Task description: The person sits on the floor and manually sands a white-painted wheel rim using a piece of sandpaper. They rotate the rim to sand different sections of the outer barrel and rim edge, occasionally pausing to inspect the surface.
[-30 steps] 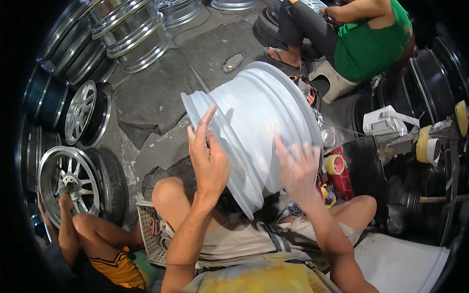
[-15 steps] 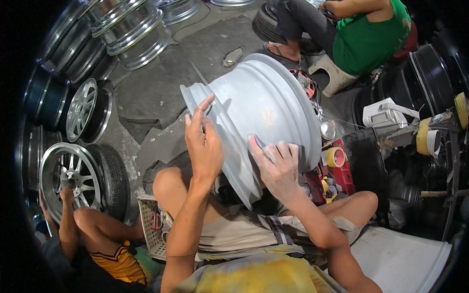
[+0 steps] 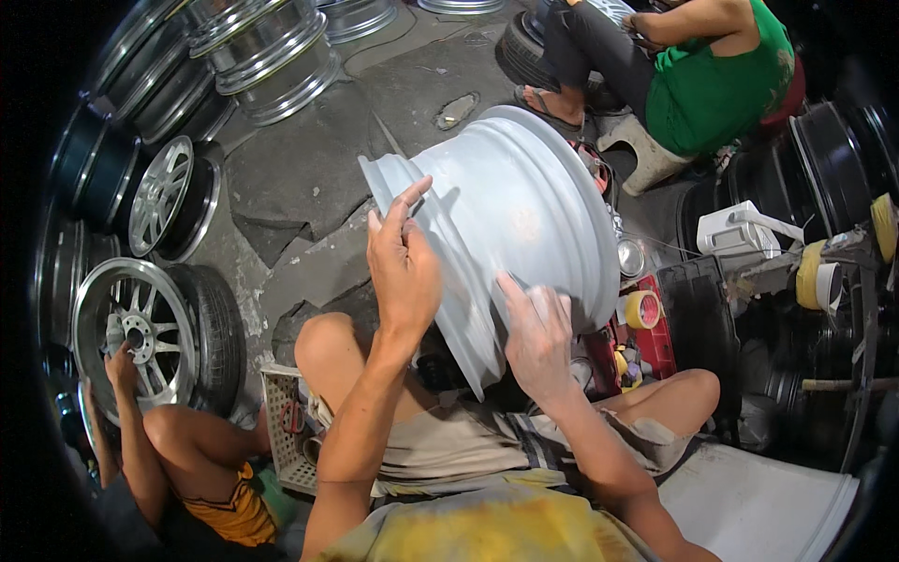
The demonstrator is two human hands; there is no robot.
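Note:
A pale grey, primer-coated wheel rim (image 3: 487,201) stands tilted on its side in front of my lap. My left hand (image 3: 405,267) grips the near-left lip, its index finger reaching along the flange. Against the lower part of the barrel, my right hand (image 3: 540,332) presses with bent fingers, slightly blurred. Something small and dark shows between those fingers, too hidden to name. A lighter, whitish patch marks the barrel above the right hand. Pale dust coats the right fingers.
At left, a person's hand (image 3: 120,365) works at a silver spoked wheel (image 3: 140,342). A plastic basket (image 3: 290,450) sits by my left knee. Yellow tape (image 3: 642,309) lies at a red toolbox (image 3: 660,351). Stacked rims (image 3: 272,70) stand behind; another person (image 3: 721,84) sits far right.
My right hand has slid slightly down and right along the barrel, its fingers drawn closer together. The left hand stays on the lip. The view has shifted a little.

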